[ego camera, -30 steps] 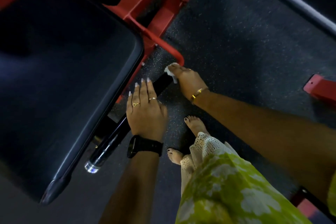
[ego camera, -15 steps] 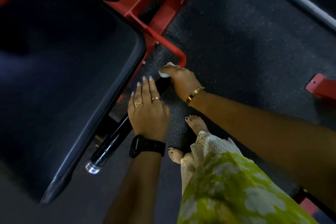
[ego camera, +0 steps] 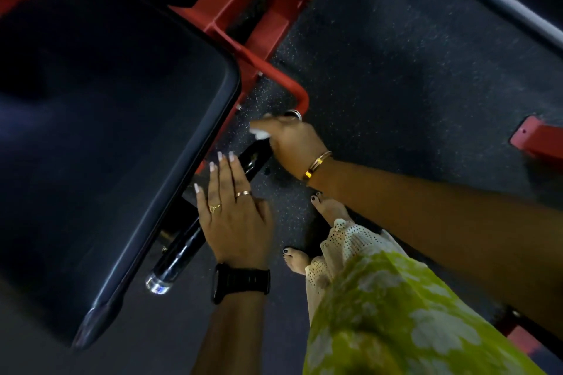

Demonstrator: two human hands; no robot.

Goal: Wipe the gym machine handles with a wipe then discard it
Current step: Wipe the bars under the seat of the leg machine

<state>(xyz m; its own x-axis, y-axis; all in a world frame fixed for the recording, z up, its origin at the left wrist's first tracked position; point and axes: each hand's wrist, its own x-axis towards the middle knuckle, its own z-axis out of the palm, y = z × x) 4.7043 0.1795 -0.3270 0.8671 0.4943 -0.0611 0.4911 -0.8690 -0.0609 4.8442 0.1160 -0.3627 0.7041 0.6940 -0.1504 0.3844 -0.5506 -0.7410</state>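
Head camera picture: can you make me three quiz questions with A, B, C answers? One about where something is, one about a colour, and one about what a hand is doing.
1. Where is the white wipe?
A. In a bin.
B. Under the right hand, on the black handle.
C. In a pocket.

2. What colour is the machine frame?
A. Blue.
B. Yellow.
C. Red.

3. How is the left hand?
A. Open, with straight fingers.
B. Made into a fist.
C. Pinching a bottle.

Answers:
1 B, a bit of the white wipe peeks out from under the right hand's fingers near the far end of the black handle.
2 C, the bars of the machine frame are plainly red.
3 A, the left hand's fingers lie straight over the black handle and hold nothing.
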